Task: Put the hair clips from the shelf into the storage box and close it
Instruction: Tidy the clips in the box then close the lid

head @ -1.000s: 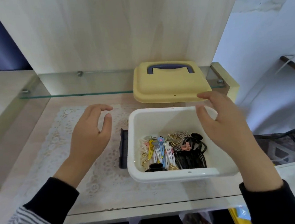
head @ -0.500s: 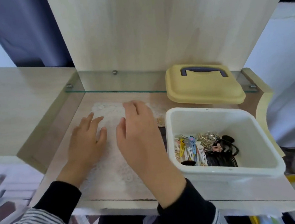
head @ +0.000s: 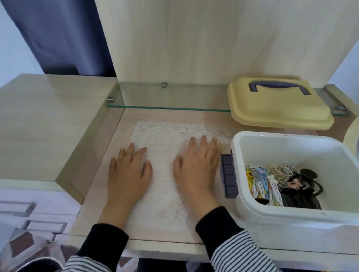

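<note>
While storage box (head: pixel 284 148) sits lidless, left hand (head: pixel 129 179) & right hand (head: pixel 197 171) lie flat, empty, on mat (head: pixel 161 137)

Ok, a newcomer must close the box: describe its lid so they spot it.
Find the glass shelf along the wooden back panel. At its right end, behind the open white plastic box, lies the pale yellow plastic lid, the only thing with a purple-blue handle.
</note>
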Demonstrator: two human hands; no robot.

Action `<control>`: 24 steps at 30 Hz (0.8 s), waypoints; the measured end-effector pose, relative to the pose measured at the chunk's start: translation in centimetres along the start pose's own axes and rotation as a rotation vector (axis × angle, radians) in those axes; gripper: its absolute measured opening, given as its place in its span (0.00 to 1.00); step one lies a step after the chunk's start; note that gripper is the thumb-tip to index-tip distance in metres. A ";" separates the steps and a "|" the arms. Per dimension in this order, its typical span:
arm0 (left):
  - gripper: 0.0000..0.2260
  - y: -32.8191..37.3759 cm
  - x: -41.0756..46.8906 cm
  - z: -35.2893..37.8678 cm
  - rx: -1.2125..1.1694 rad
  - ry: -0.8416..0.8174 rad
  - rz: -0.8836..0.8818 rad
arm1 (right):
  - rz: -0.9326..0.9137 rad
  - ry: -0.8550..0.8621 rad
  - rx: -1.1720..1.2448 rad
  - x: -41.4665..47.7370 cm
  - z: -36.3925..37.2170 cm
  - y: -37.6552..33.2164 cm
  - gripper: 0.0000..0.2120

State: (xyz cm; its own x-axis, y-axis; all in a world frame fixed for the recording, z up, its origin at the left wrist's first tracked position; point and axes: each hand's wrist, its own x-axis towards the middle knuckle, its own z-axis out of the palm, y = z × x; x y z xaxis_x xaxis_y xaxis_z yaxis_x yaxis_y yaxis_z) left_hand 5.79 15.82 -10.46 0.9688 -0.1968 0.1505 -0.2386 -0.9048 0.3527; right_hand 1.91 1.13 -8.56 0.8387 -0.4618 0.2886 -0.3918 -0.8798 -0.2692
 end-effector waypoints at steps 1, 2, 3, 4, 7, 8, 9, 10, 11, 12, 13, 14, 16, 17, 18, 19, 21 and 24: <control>0.21 0.0 0.0 0.0 -0.005 0.004 0.002 | 0.019 0.015 0.004 0.1 0.0 0.1 0.29; 0.21 0.0 0.0 0.0 -0.012 0.009 0.000 | 0.041 0.006 0.017 0.2 0.1 0.2 0.30; 0.21 0.0 0.0 -0.1 -0.019 0.014 -0.001 | 0.068 -0.040 0.035 0.1 0.0 0.3 0.31; 0.21 0.1 0.0 0.0 -0.025 0.019 0.001 | 0.090 -0.085 0.053 0.1 0.0 0.5 0.31; 0.21 0.1 0.0 0.0 -0.023 0.032 0.005 | 0.096 -0.124 0.114 0.2 -0.1 0.7 0.30; 0.21 0.1 0.0 0.0 -0.022 0.033 0.009 | 0.074 -0.114 0.143 0.1 0.0 0.7 0.29; 0.21 0.1 0.0 0.0 -0.022 0.031 0.006 | 0.045 -0.098 0.168 0.1 0.2 0.6 0.28; 0.21 0.1 0.0 0.0 -0.022 0.030 0.003 | 0.022 -0.070 0.187 0.1 0.3 0.6 0.27; 0.21 0.1 0.0 0.0 -0.024 0.031 -0.001 | 0.011 -0.032 0.201 0.1 0.5 0.5 0.27; 0.21 0.1 0.0 0.0 -0.027 0.034 -0.003 | 0.014 0.011 0.207 0.0 0.6 0.5 0.27; 0.21 0.1 0.0 0.0 -0.031 0.036 -0.004 | 0.024 0.045 0.206 0.0 0.4 0.5 0.27; 0.21 0.1 0.0 0.0 -0.036 0.037 -0.004 | 0.039 0.055 0.198 0.0 0.3 0.7 0.27; 0.21 0.1 -0.1 0.0 -0.041 0.038 -0.004 | 0.069 0.020 0.198 0.1 0.3 0.9 0.27; 0.21 0.1 -0.1 0.0 -0.040 0.038 -0.004 | 0.074 -0.004 0.206 0.1 0.3 0.9 0.26; 0.21 0.1 -0.1 0.0 -0.042 0.038 -0.004 | 0.068 -0.010 0.217 0.1 0.3 0.9 0.25; 0.21 0.1 -0.1 -0.1 -0.045 0.036 -0.005 | 0.053 0.002 0.221 0.0 0.4 1.0 0.23; 0.21 0.2 -0.1 -0.1 -0.048 0.035 -0.005 | 0.031 0.055 0.234 0.0 0.3 1.0 0.21; 0.21 0.2 -0.2 -0.1 -0.049 0.043 0.001 | 0.032 0.023 0.244 0.1 0.1 1.1 0.25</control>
State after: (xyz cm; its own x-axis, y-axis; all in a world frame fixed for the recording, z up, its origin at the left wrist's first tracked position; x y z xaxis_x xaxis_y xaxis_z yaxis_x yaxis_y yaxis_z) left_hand 5.58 15.72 -10.32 0.9652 -0.1802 0.1896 -0.2432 -0.8848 0.3974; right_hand 1.60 0.15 -8.95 0.8174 -0.4939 0.2966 -0.3125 -0.8126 -0.4920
